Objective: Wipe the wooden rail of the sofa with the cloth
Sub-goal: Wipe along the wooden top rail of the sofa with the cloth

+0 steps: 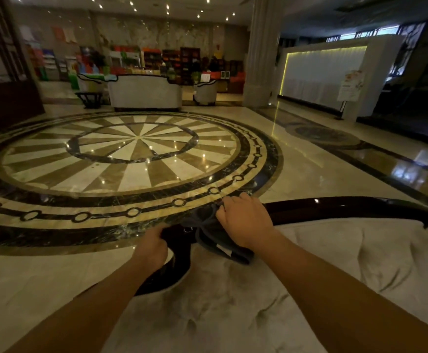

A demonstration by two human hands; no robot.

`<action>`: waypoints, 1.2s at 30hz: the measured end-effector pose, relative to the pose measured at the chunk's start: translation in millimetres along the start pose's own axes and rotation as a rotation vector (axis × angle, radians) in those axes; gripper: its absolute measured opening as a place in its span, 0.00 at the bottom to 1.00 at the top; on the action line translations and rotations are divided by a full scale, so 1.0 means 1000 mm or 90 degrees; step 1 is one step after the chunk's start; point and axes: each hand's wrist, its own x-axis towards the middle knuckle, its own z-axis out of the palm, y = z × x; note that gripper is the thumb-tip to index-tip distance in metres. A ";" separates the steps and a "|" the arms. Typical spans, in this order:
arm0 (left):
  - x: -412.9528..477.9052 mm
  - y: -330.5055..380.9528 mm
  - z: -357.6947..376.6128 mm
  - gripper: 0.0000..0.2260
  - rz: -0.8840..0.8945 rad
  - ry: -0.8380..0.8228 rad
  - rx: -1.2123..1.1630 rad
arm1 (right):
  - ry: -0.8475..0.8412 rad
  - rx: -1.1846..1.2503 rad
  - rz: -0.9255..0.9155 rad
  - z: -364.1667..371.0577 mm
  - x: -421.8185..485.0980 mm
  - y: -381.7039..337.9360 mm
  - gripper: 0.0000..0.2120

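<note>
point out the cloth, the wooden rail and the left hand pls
grey cloth [209, 234]: head view, on the fold draped over the rail.
wooden rail [335, 208]: head view, on the glossy dark top right of the hands.
left hand [151, 247]: head view, on the back of the hand gripping the rail.

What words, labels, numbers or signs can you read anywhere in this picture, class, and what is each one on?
No text here can be read.
Standing sign board by the lit wall: printed, but too small and blurred.
White tag on the cloth under the right hand: no print can be made out.
Shop shelves and posters at the back: only blurred colours.
</note>
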 end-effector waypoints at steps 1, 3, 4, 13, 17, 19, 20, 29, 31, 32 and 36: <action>-0.004 0.007 0.004 0.18 0.000 0.036 0.014 | 0.009 0.020 0.023 0.001 -0.006 0.018 0.07; -0.013 0.012 0.004 0.19 -0.038 0.078 0.024 | 0.029 0.104 0.094 0.004 -0.020 0.058 0.15; -0.016 0.014 0.002 0.18 -0.060 0.080 0.024 | 0.030 0.146 0.131 0.005 -0.028 0.080 0.21; -0.014 0.128 0.067 0.15 0.001 0.166 0.204 | -0.083 0.099 0.157 0.002 -0.024 0.115 0.37; -0.002 0.183 0.113 0.13 0.077 0.174 0.240 | 0.005 0.204 0.031 0.014 -0.034 0.110 0.22; 0.004 0.198 0.123 0.13 0.105 0.161 0.254 | 0.041 0.187 0.051 0.016 -0.043 0.130 0.22; 0.007 0.206 0.131 0.14 0.122 0.156 0.266 | 0.052 0.177 0.072 0.019 -0.049 0.147 0.23; 0.014 0.276 0.217 0.12 0.296 0.108 0.487 | 0.094 0.162 0.126 0.041 -0.086 0.254 0.19; 0.015 0.295 0.238 0.13 0.322 0.089 0.485 | 0.087 0.176 0.133 0.047 -0.096 0.280 0.18; 0.014 0.308 0.251 0.13 0.319 0.083 0.485 | 0.091 0.186 0.133 0.051 -0.102 0.295 0.17; 0.013 0.350 0.304 0.10 0.316 0.069 0.544 | 0.108 0.215 0.129 0.067 -0.126 0.351 0.18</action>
